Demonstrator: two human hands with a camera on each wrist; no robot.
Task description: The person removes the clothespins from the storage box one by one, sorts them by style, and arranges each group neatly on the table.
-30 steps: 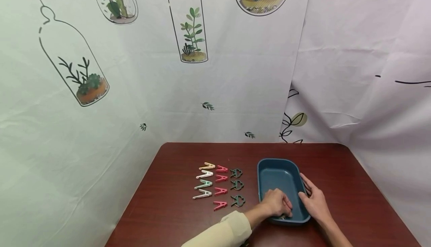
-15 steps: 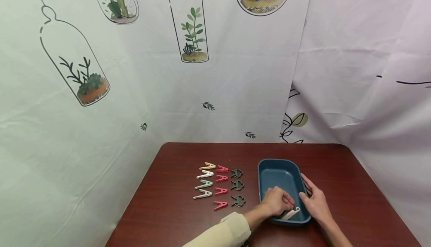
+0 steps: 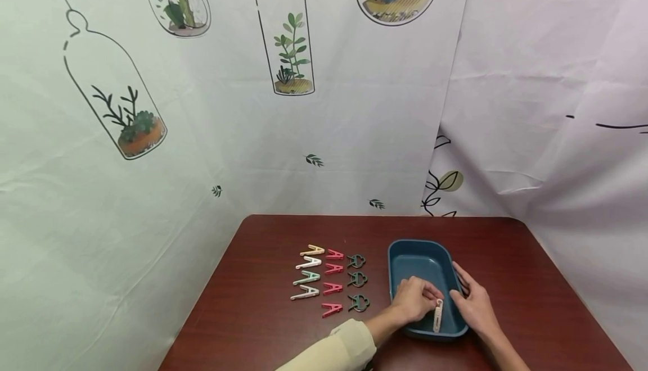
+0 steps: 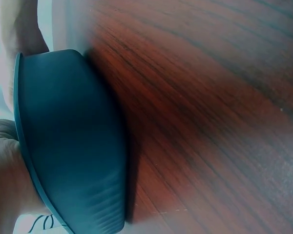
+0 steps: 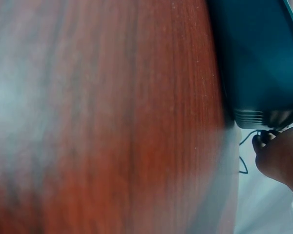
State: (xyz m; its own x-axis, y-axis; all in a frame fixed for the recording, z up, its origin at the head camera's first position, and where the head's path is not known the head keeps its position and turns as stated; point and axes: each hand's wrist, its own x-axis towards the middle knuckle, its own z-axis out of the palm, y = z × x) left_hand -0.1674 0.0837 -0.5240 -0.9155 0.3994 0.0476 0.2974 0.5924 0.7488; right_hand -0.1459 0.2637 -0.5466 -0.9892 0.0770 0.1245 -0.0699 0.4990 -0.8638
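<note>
In the head view, a deep blue rectangular tray (image 3: 422,252) stands at the right of the table. My left hand (image 3: 414,302) reaches over its near left side and pinches the upper end of a whitish clothespin (image 3: 437,317) inside. That clothespin stands nearly lengthwise near the tray's front. My right hand (image 3: 476,302) grips the tray's right wall, thumb at the rim and fingers along the outside. The left wrist view has the tray's outer wall (image 4: 73,126) with my left hand (image 4: 12,180) over the rim. My right hand (image 5: 283,158) shows in the right wrist view.
Left of the tray lie rows of clips: pale and mint clothespins (image 3: 306,277), small red clothespins (image 3: 332,288) and dark green clips (image 3: 358,303). They rest on a dark reddish wooden table (image 3: 263,326). A white printed cloth (image 3: 354,135) hangs behind.
The whitish clothespin has come into view in my left hand and turned from slanted to nearly lengthwise. My left hand has risen slightly. The right hand stays at the tray's wall.
</note>
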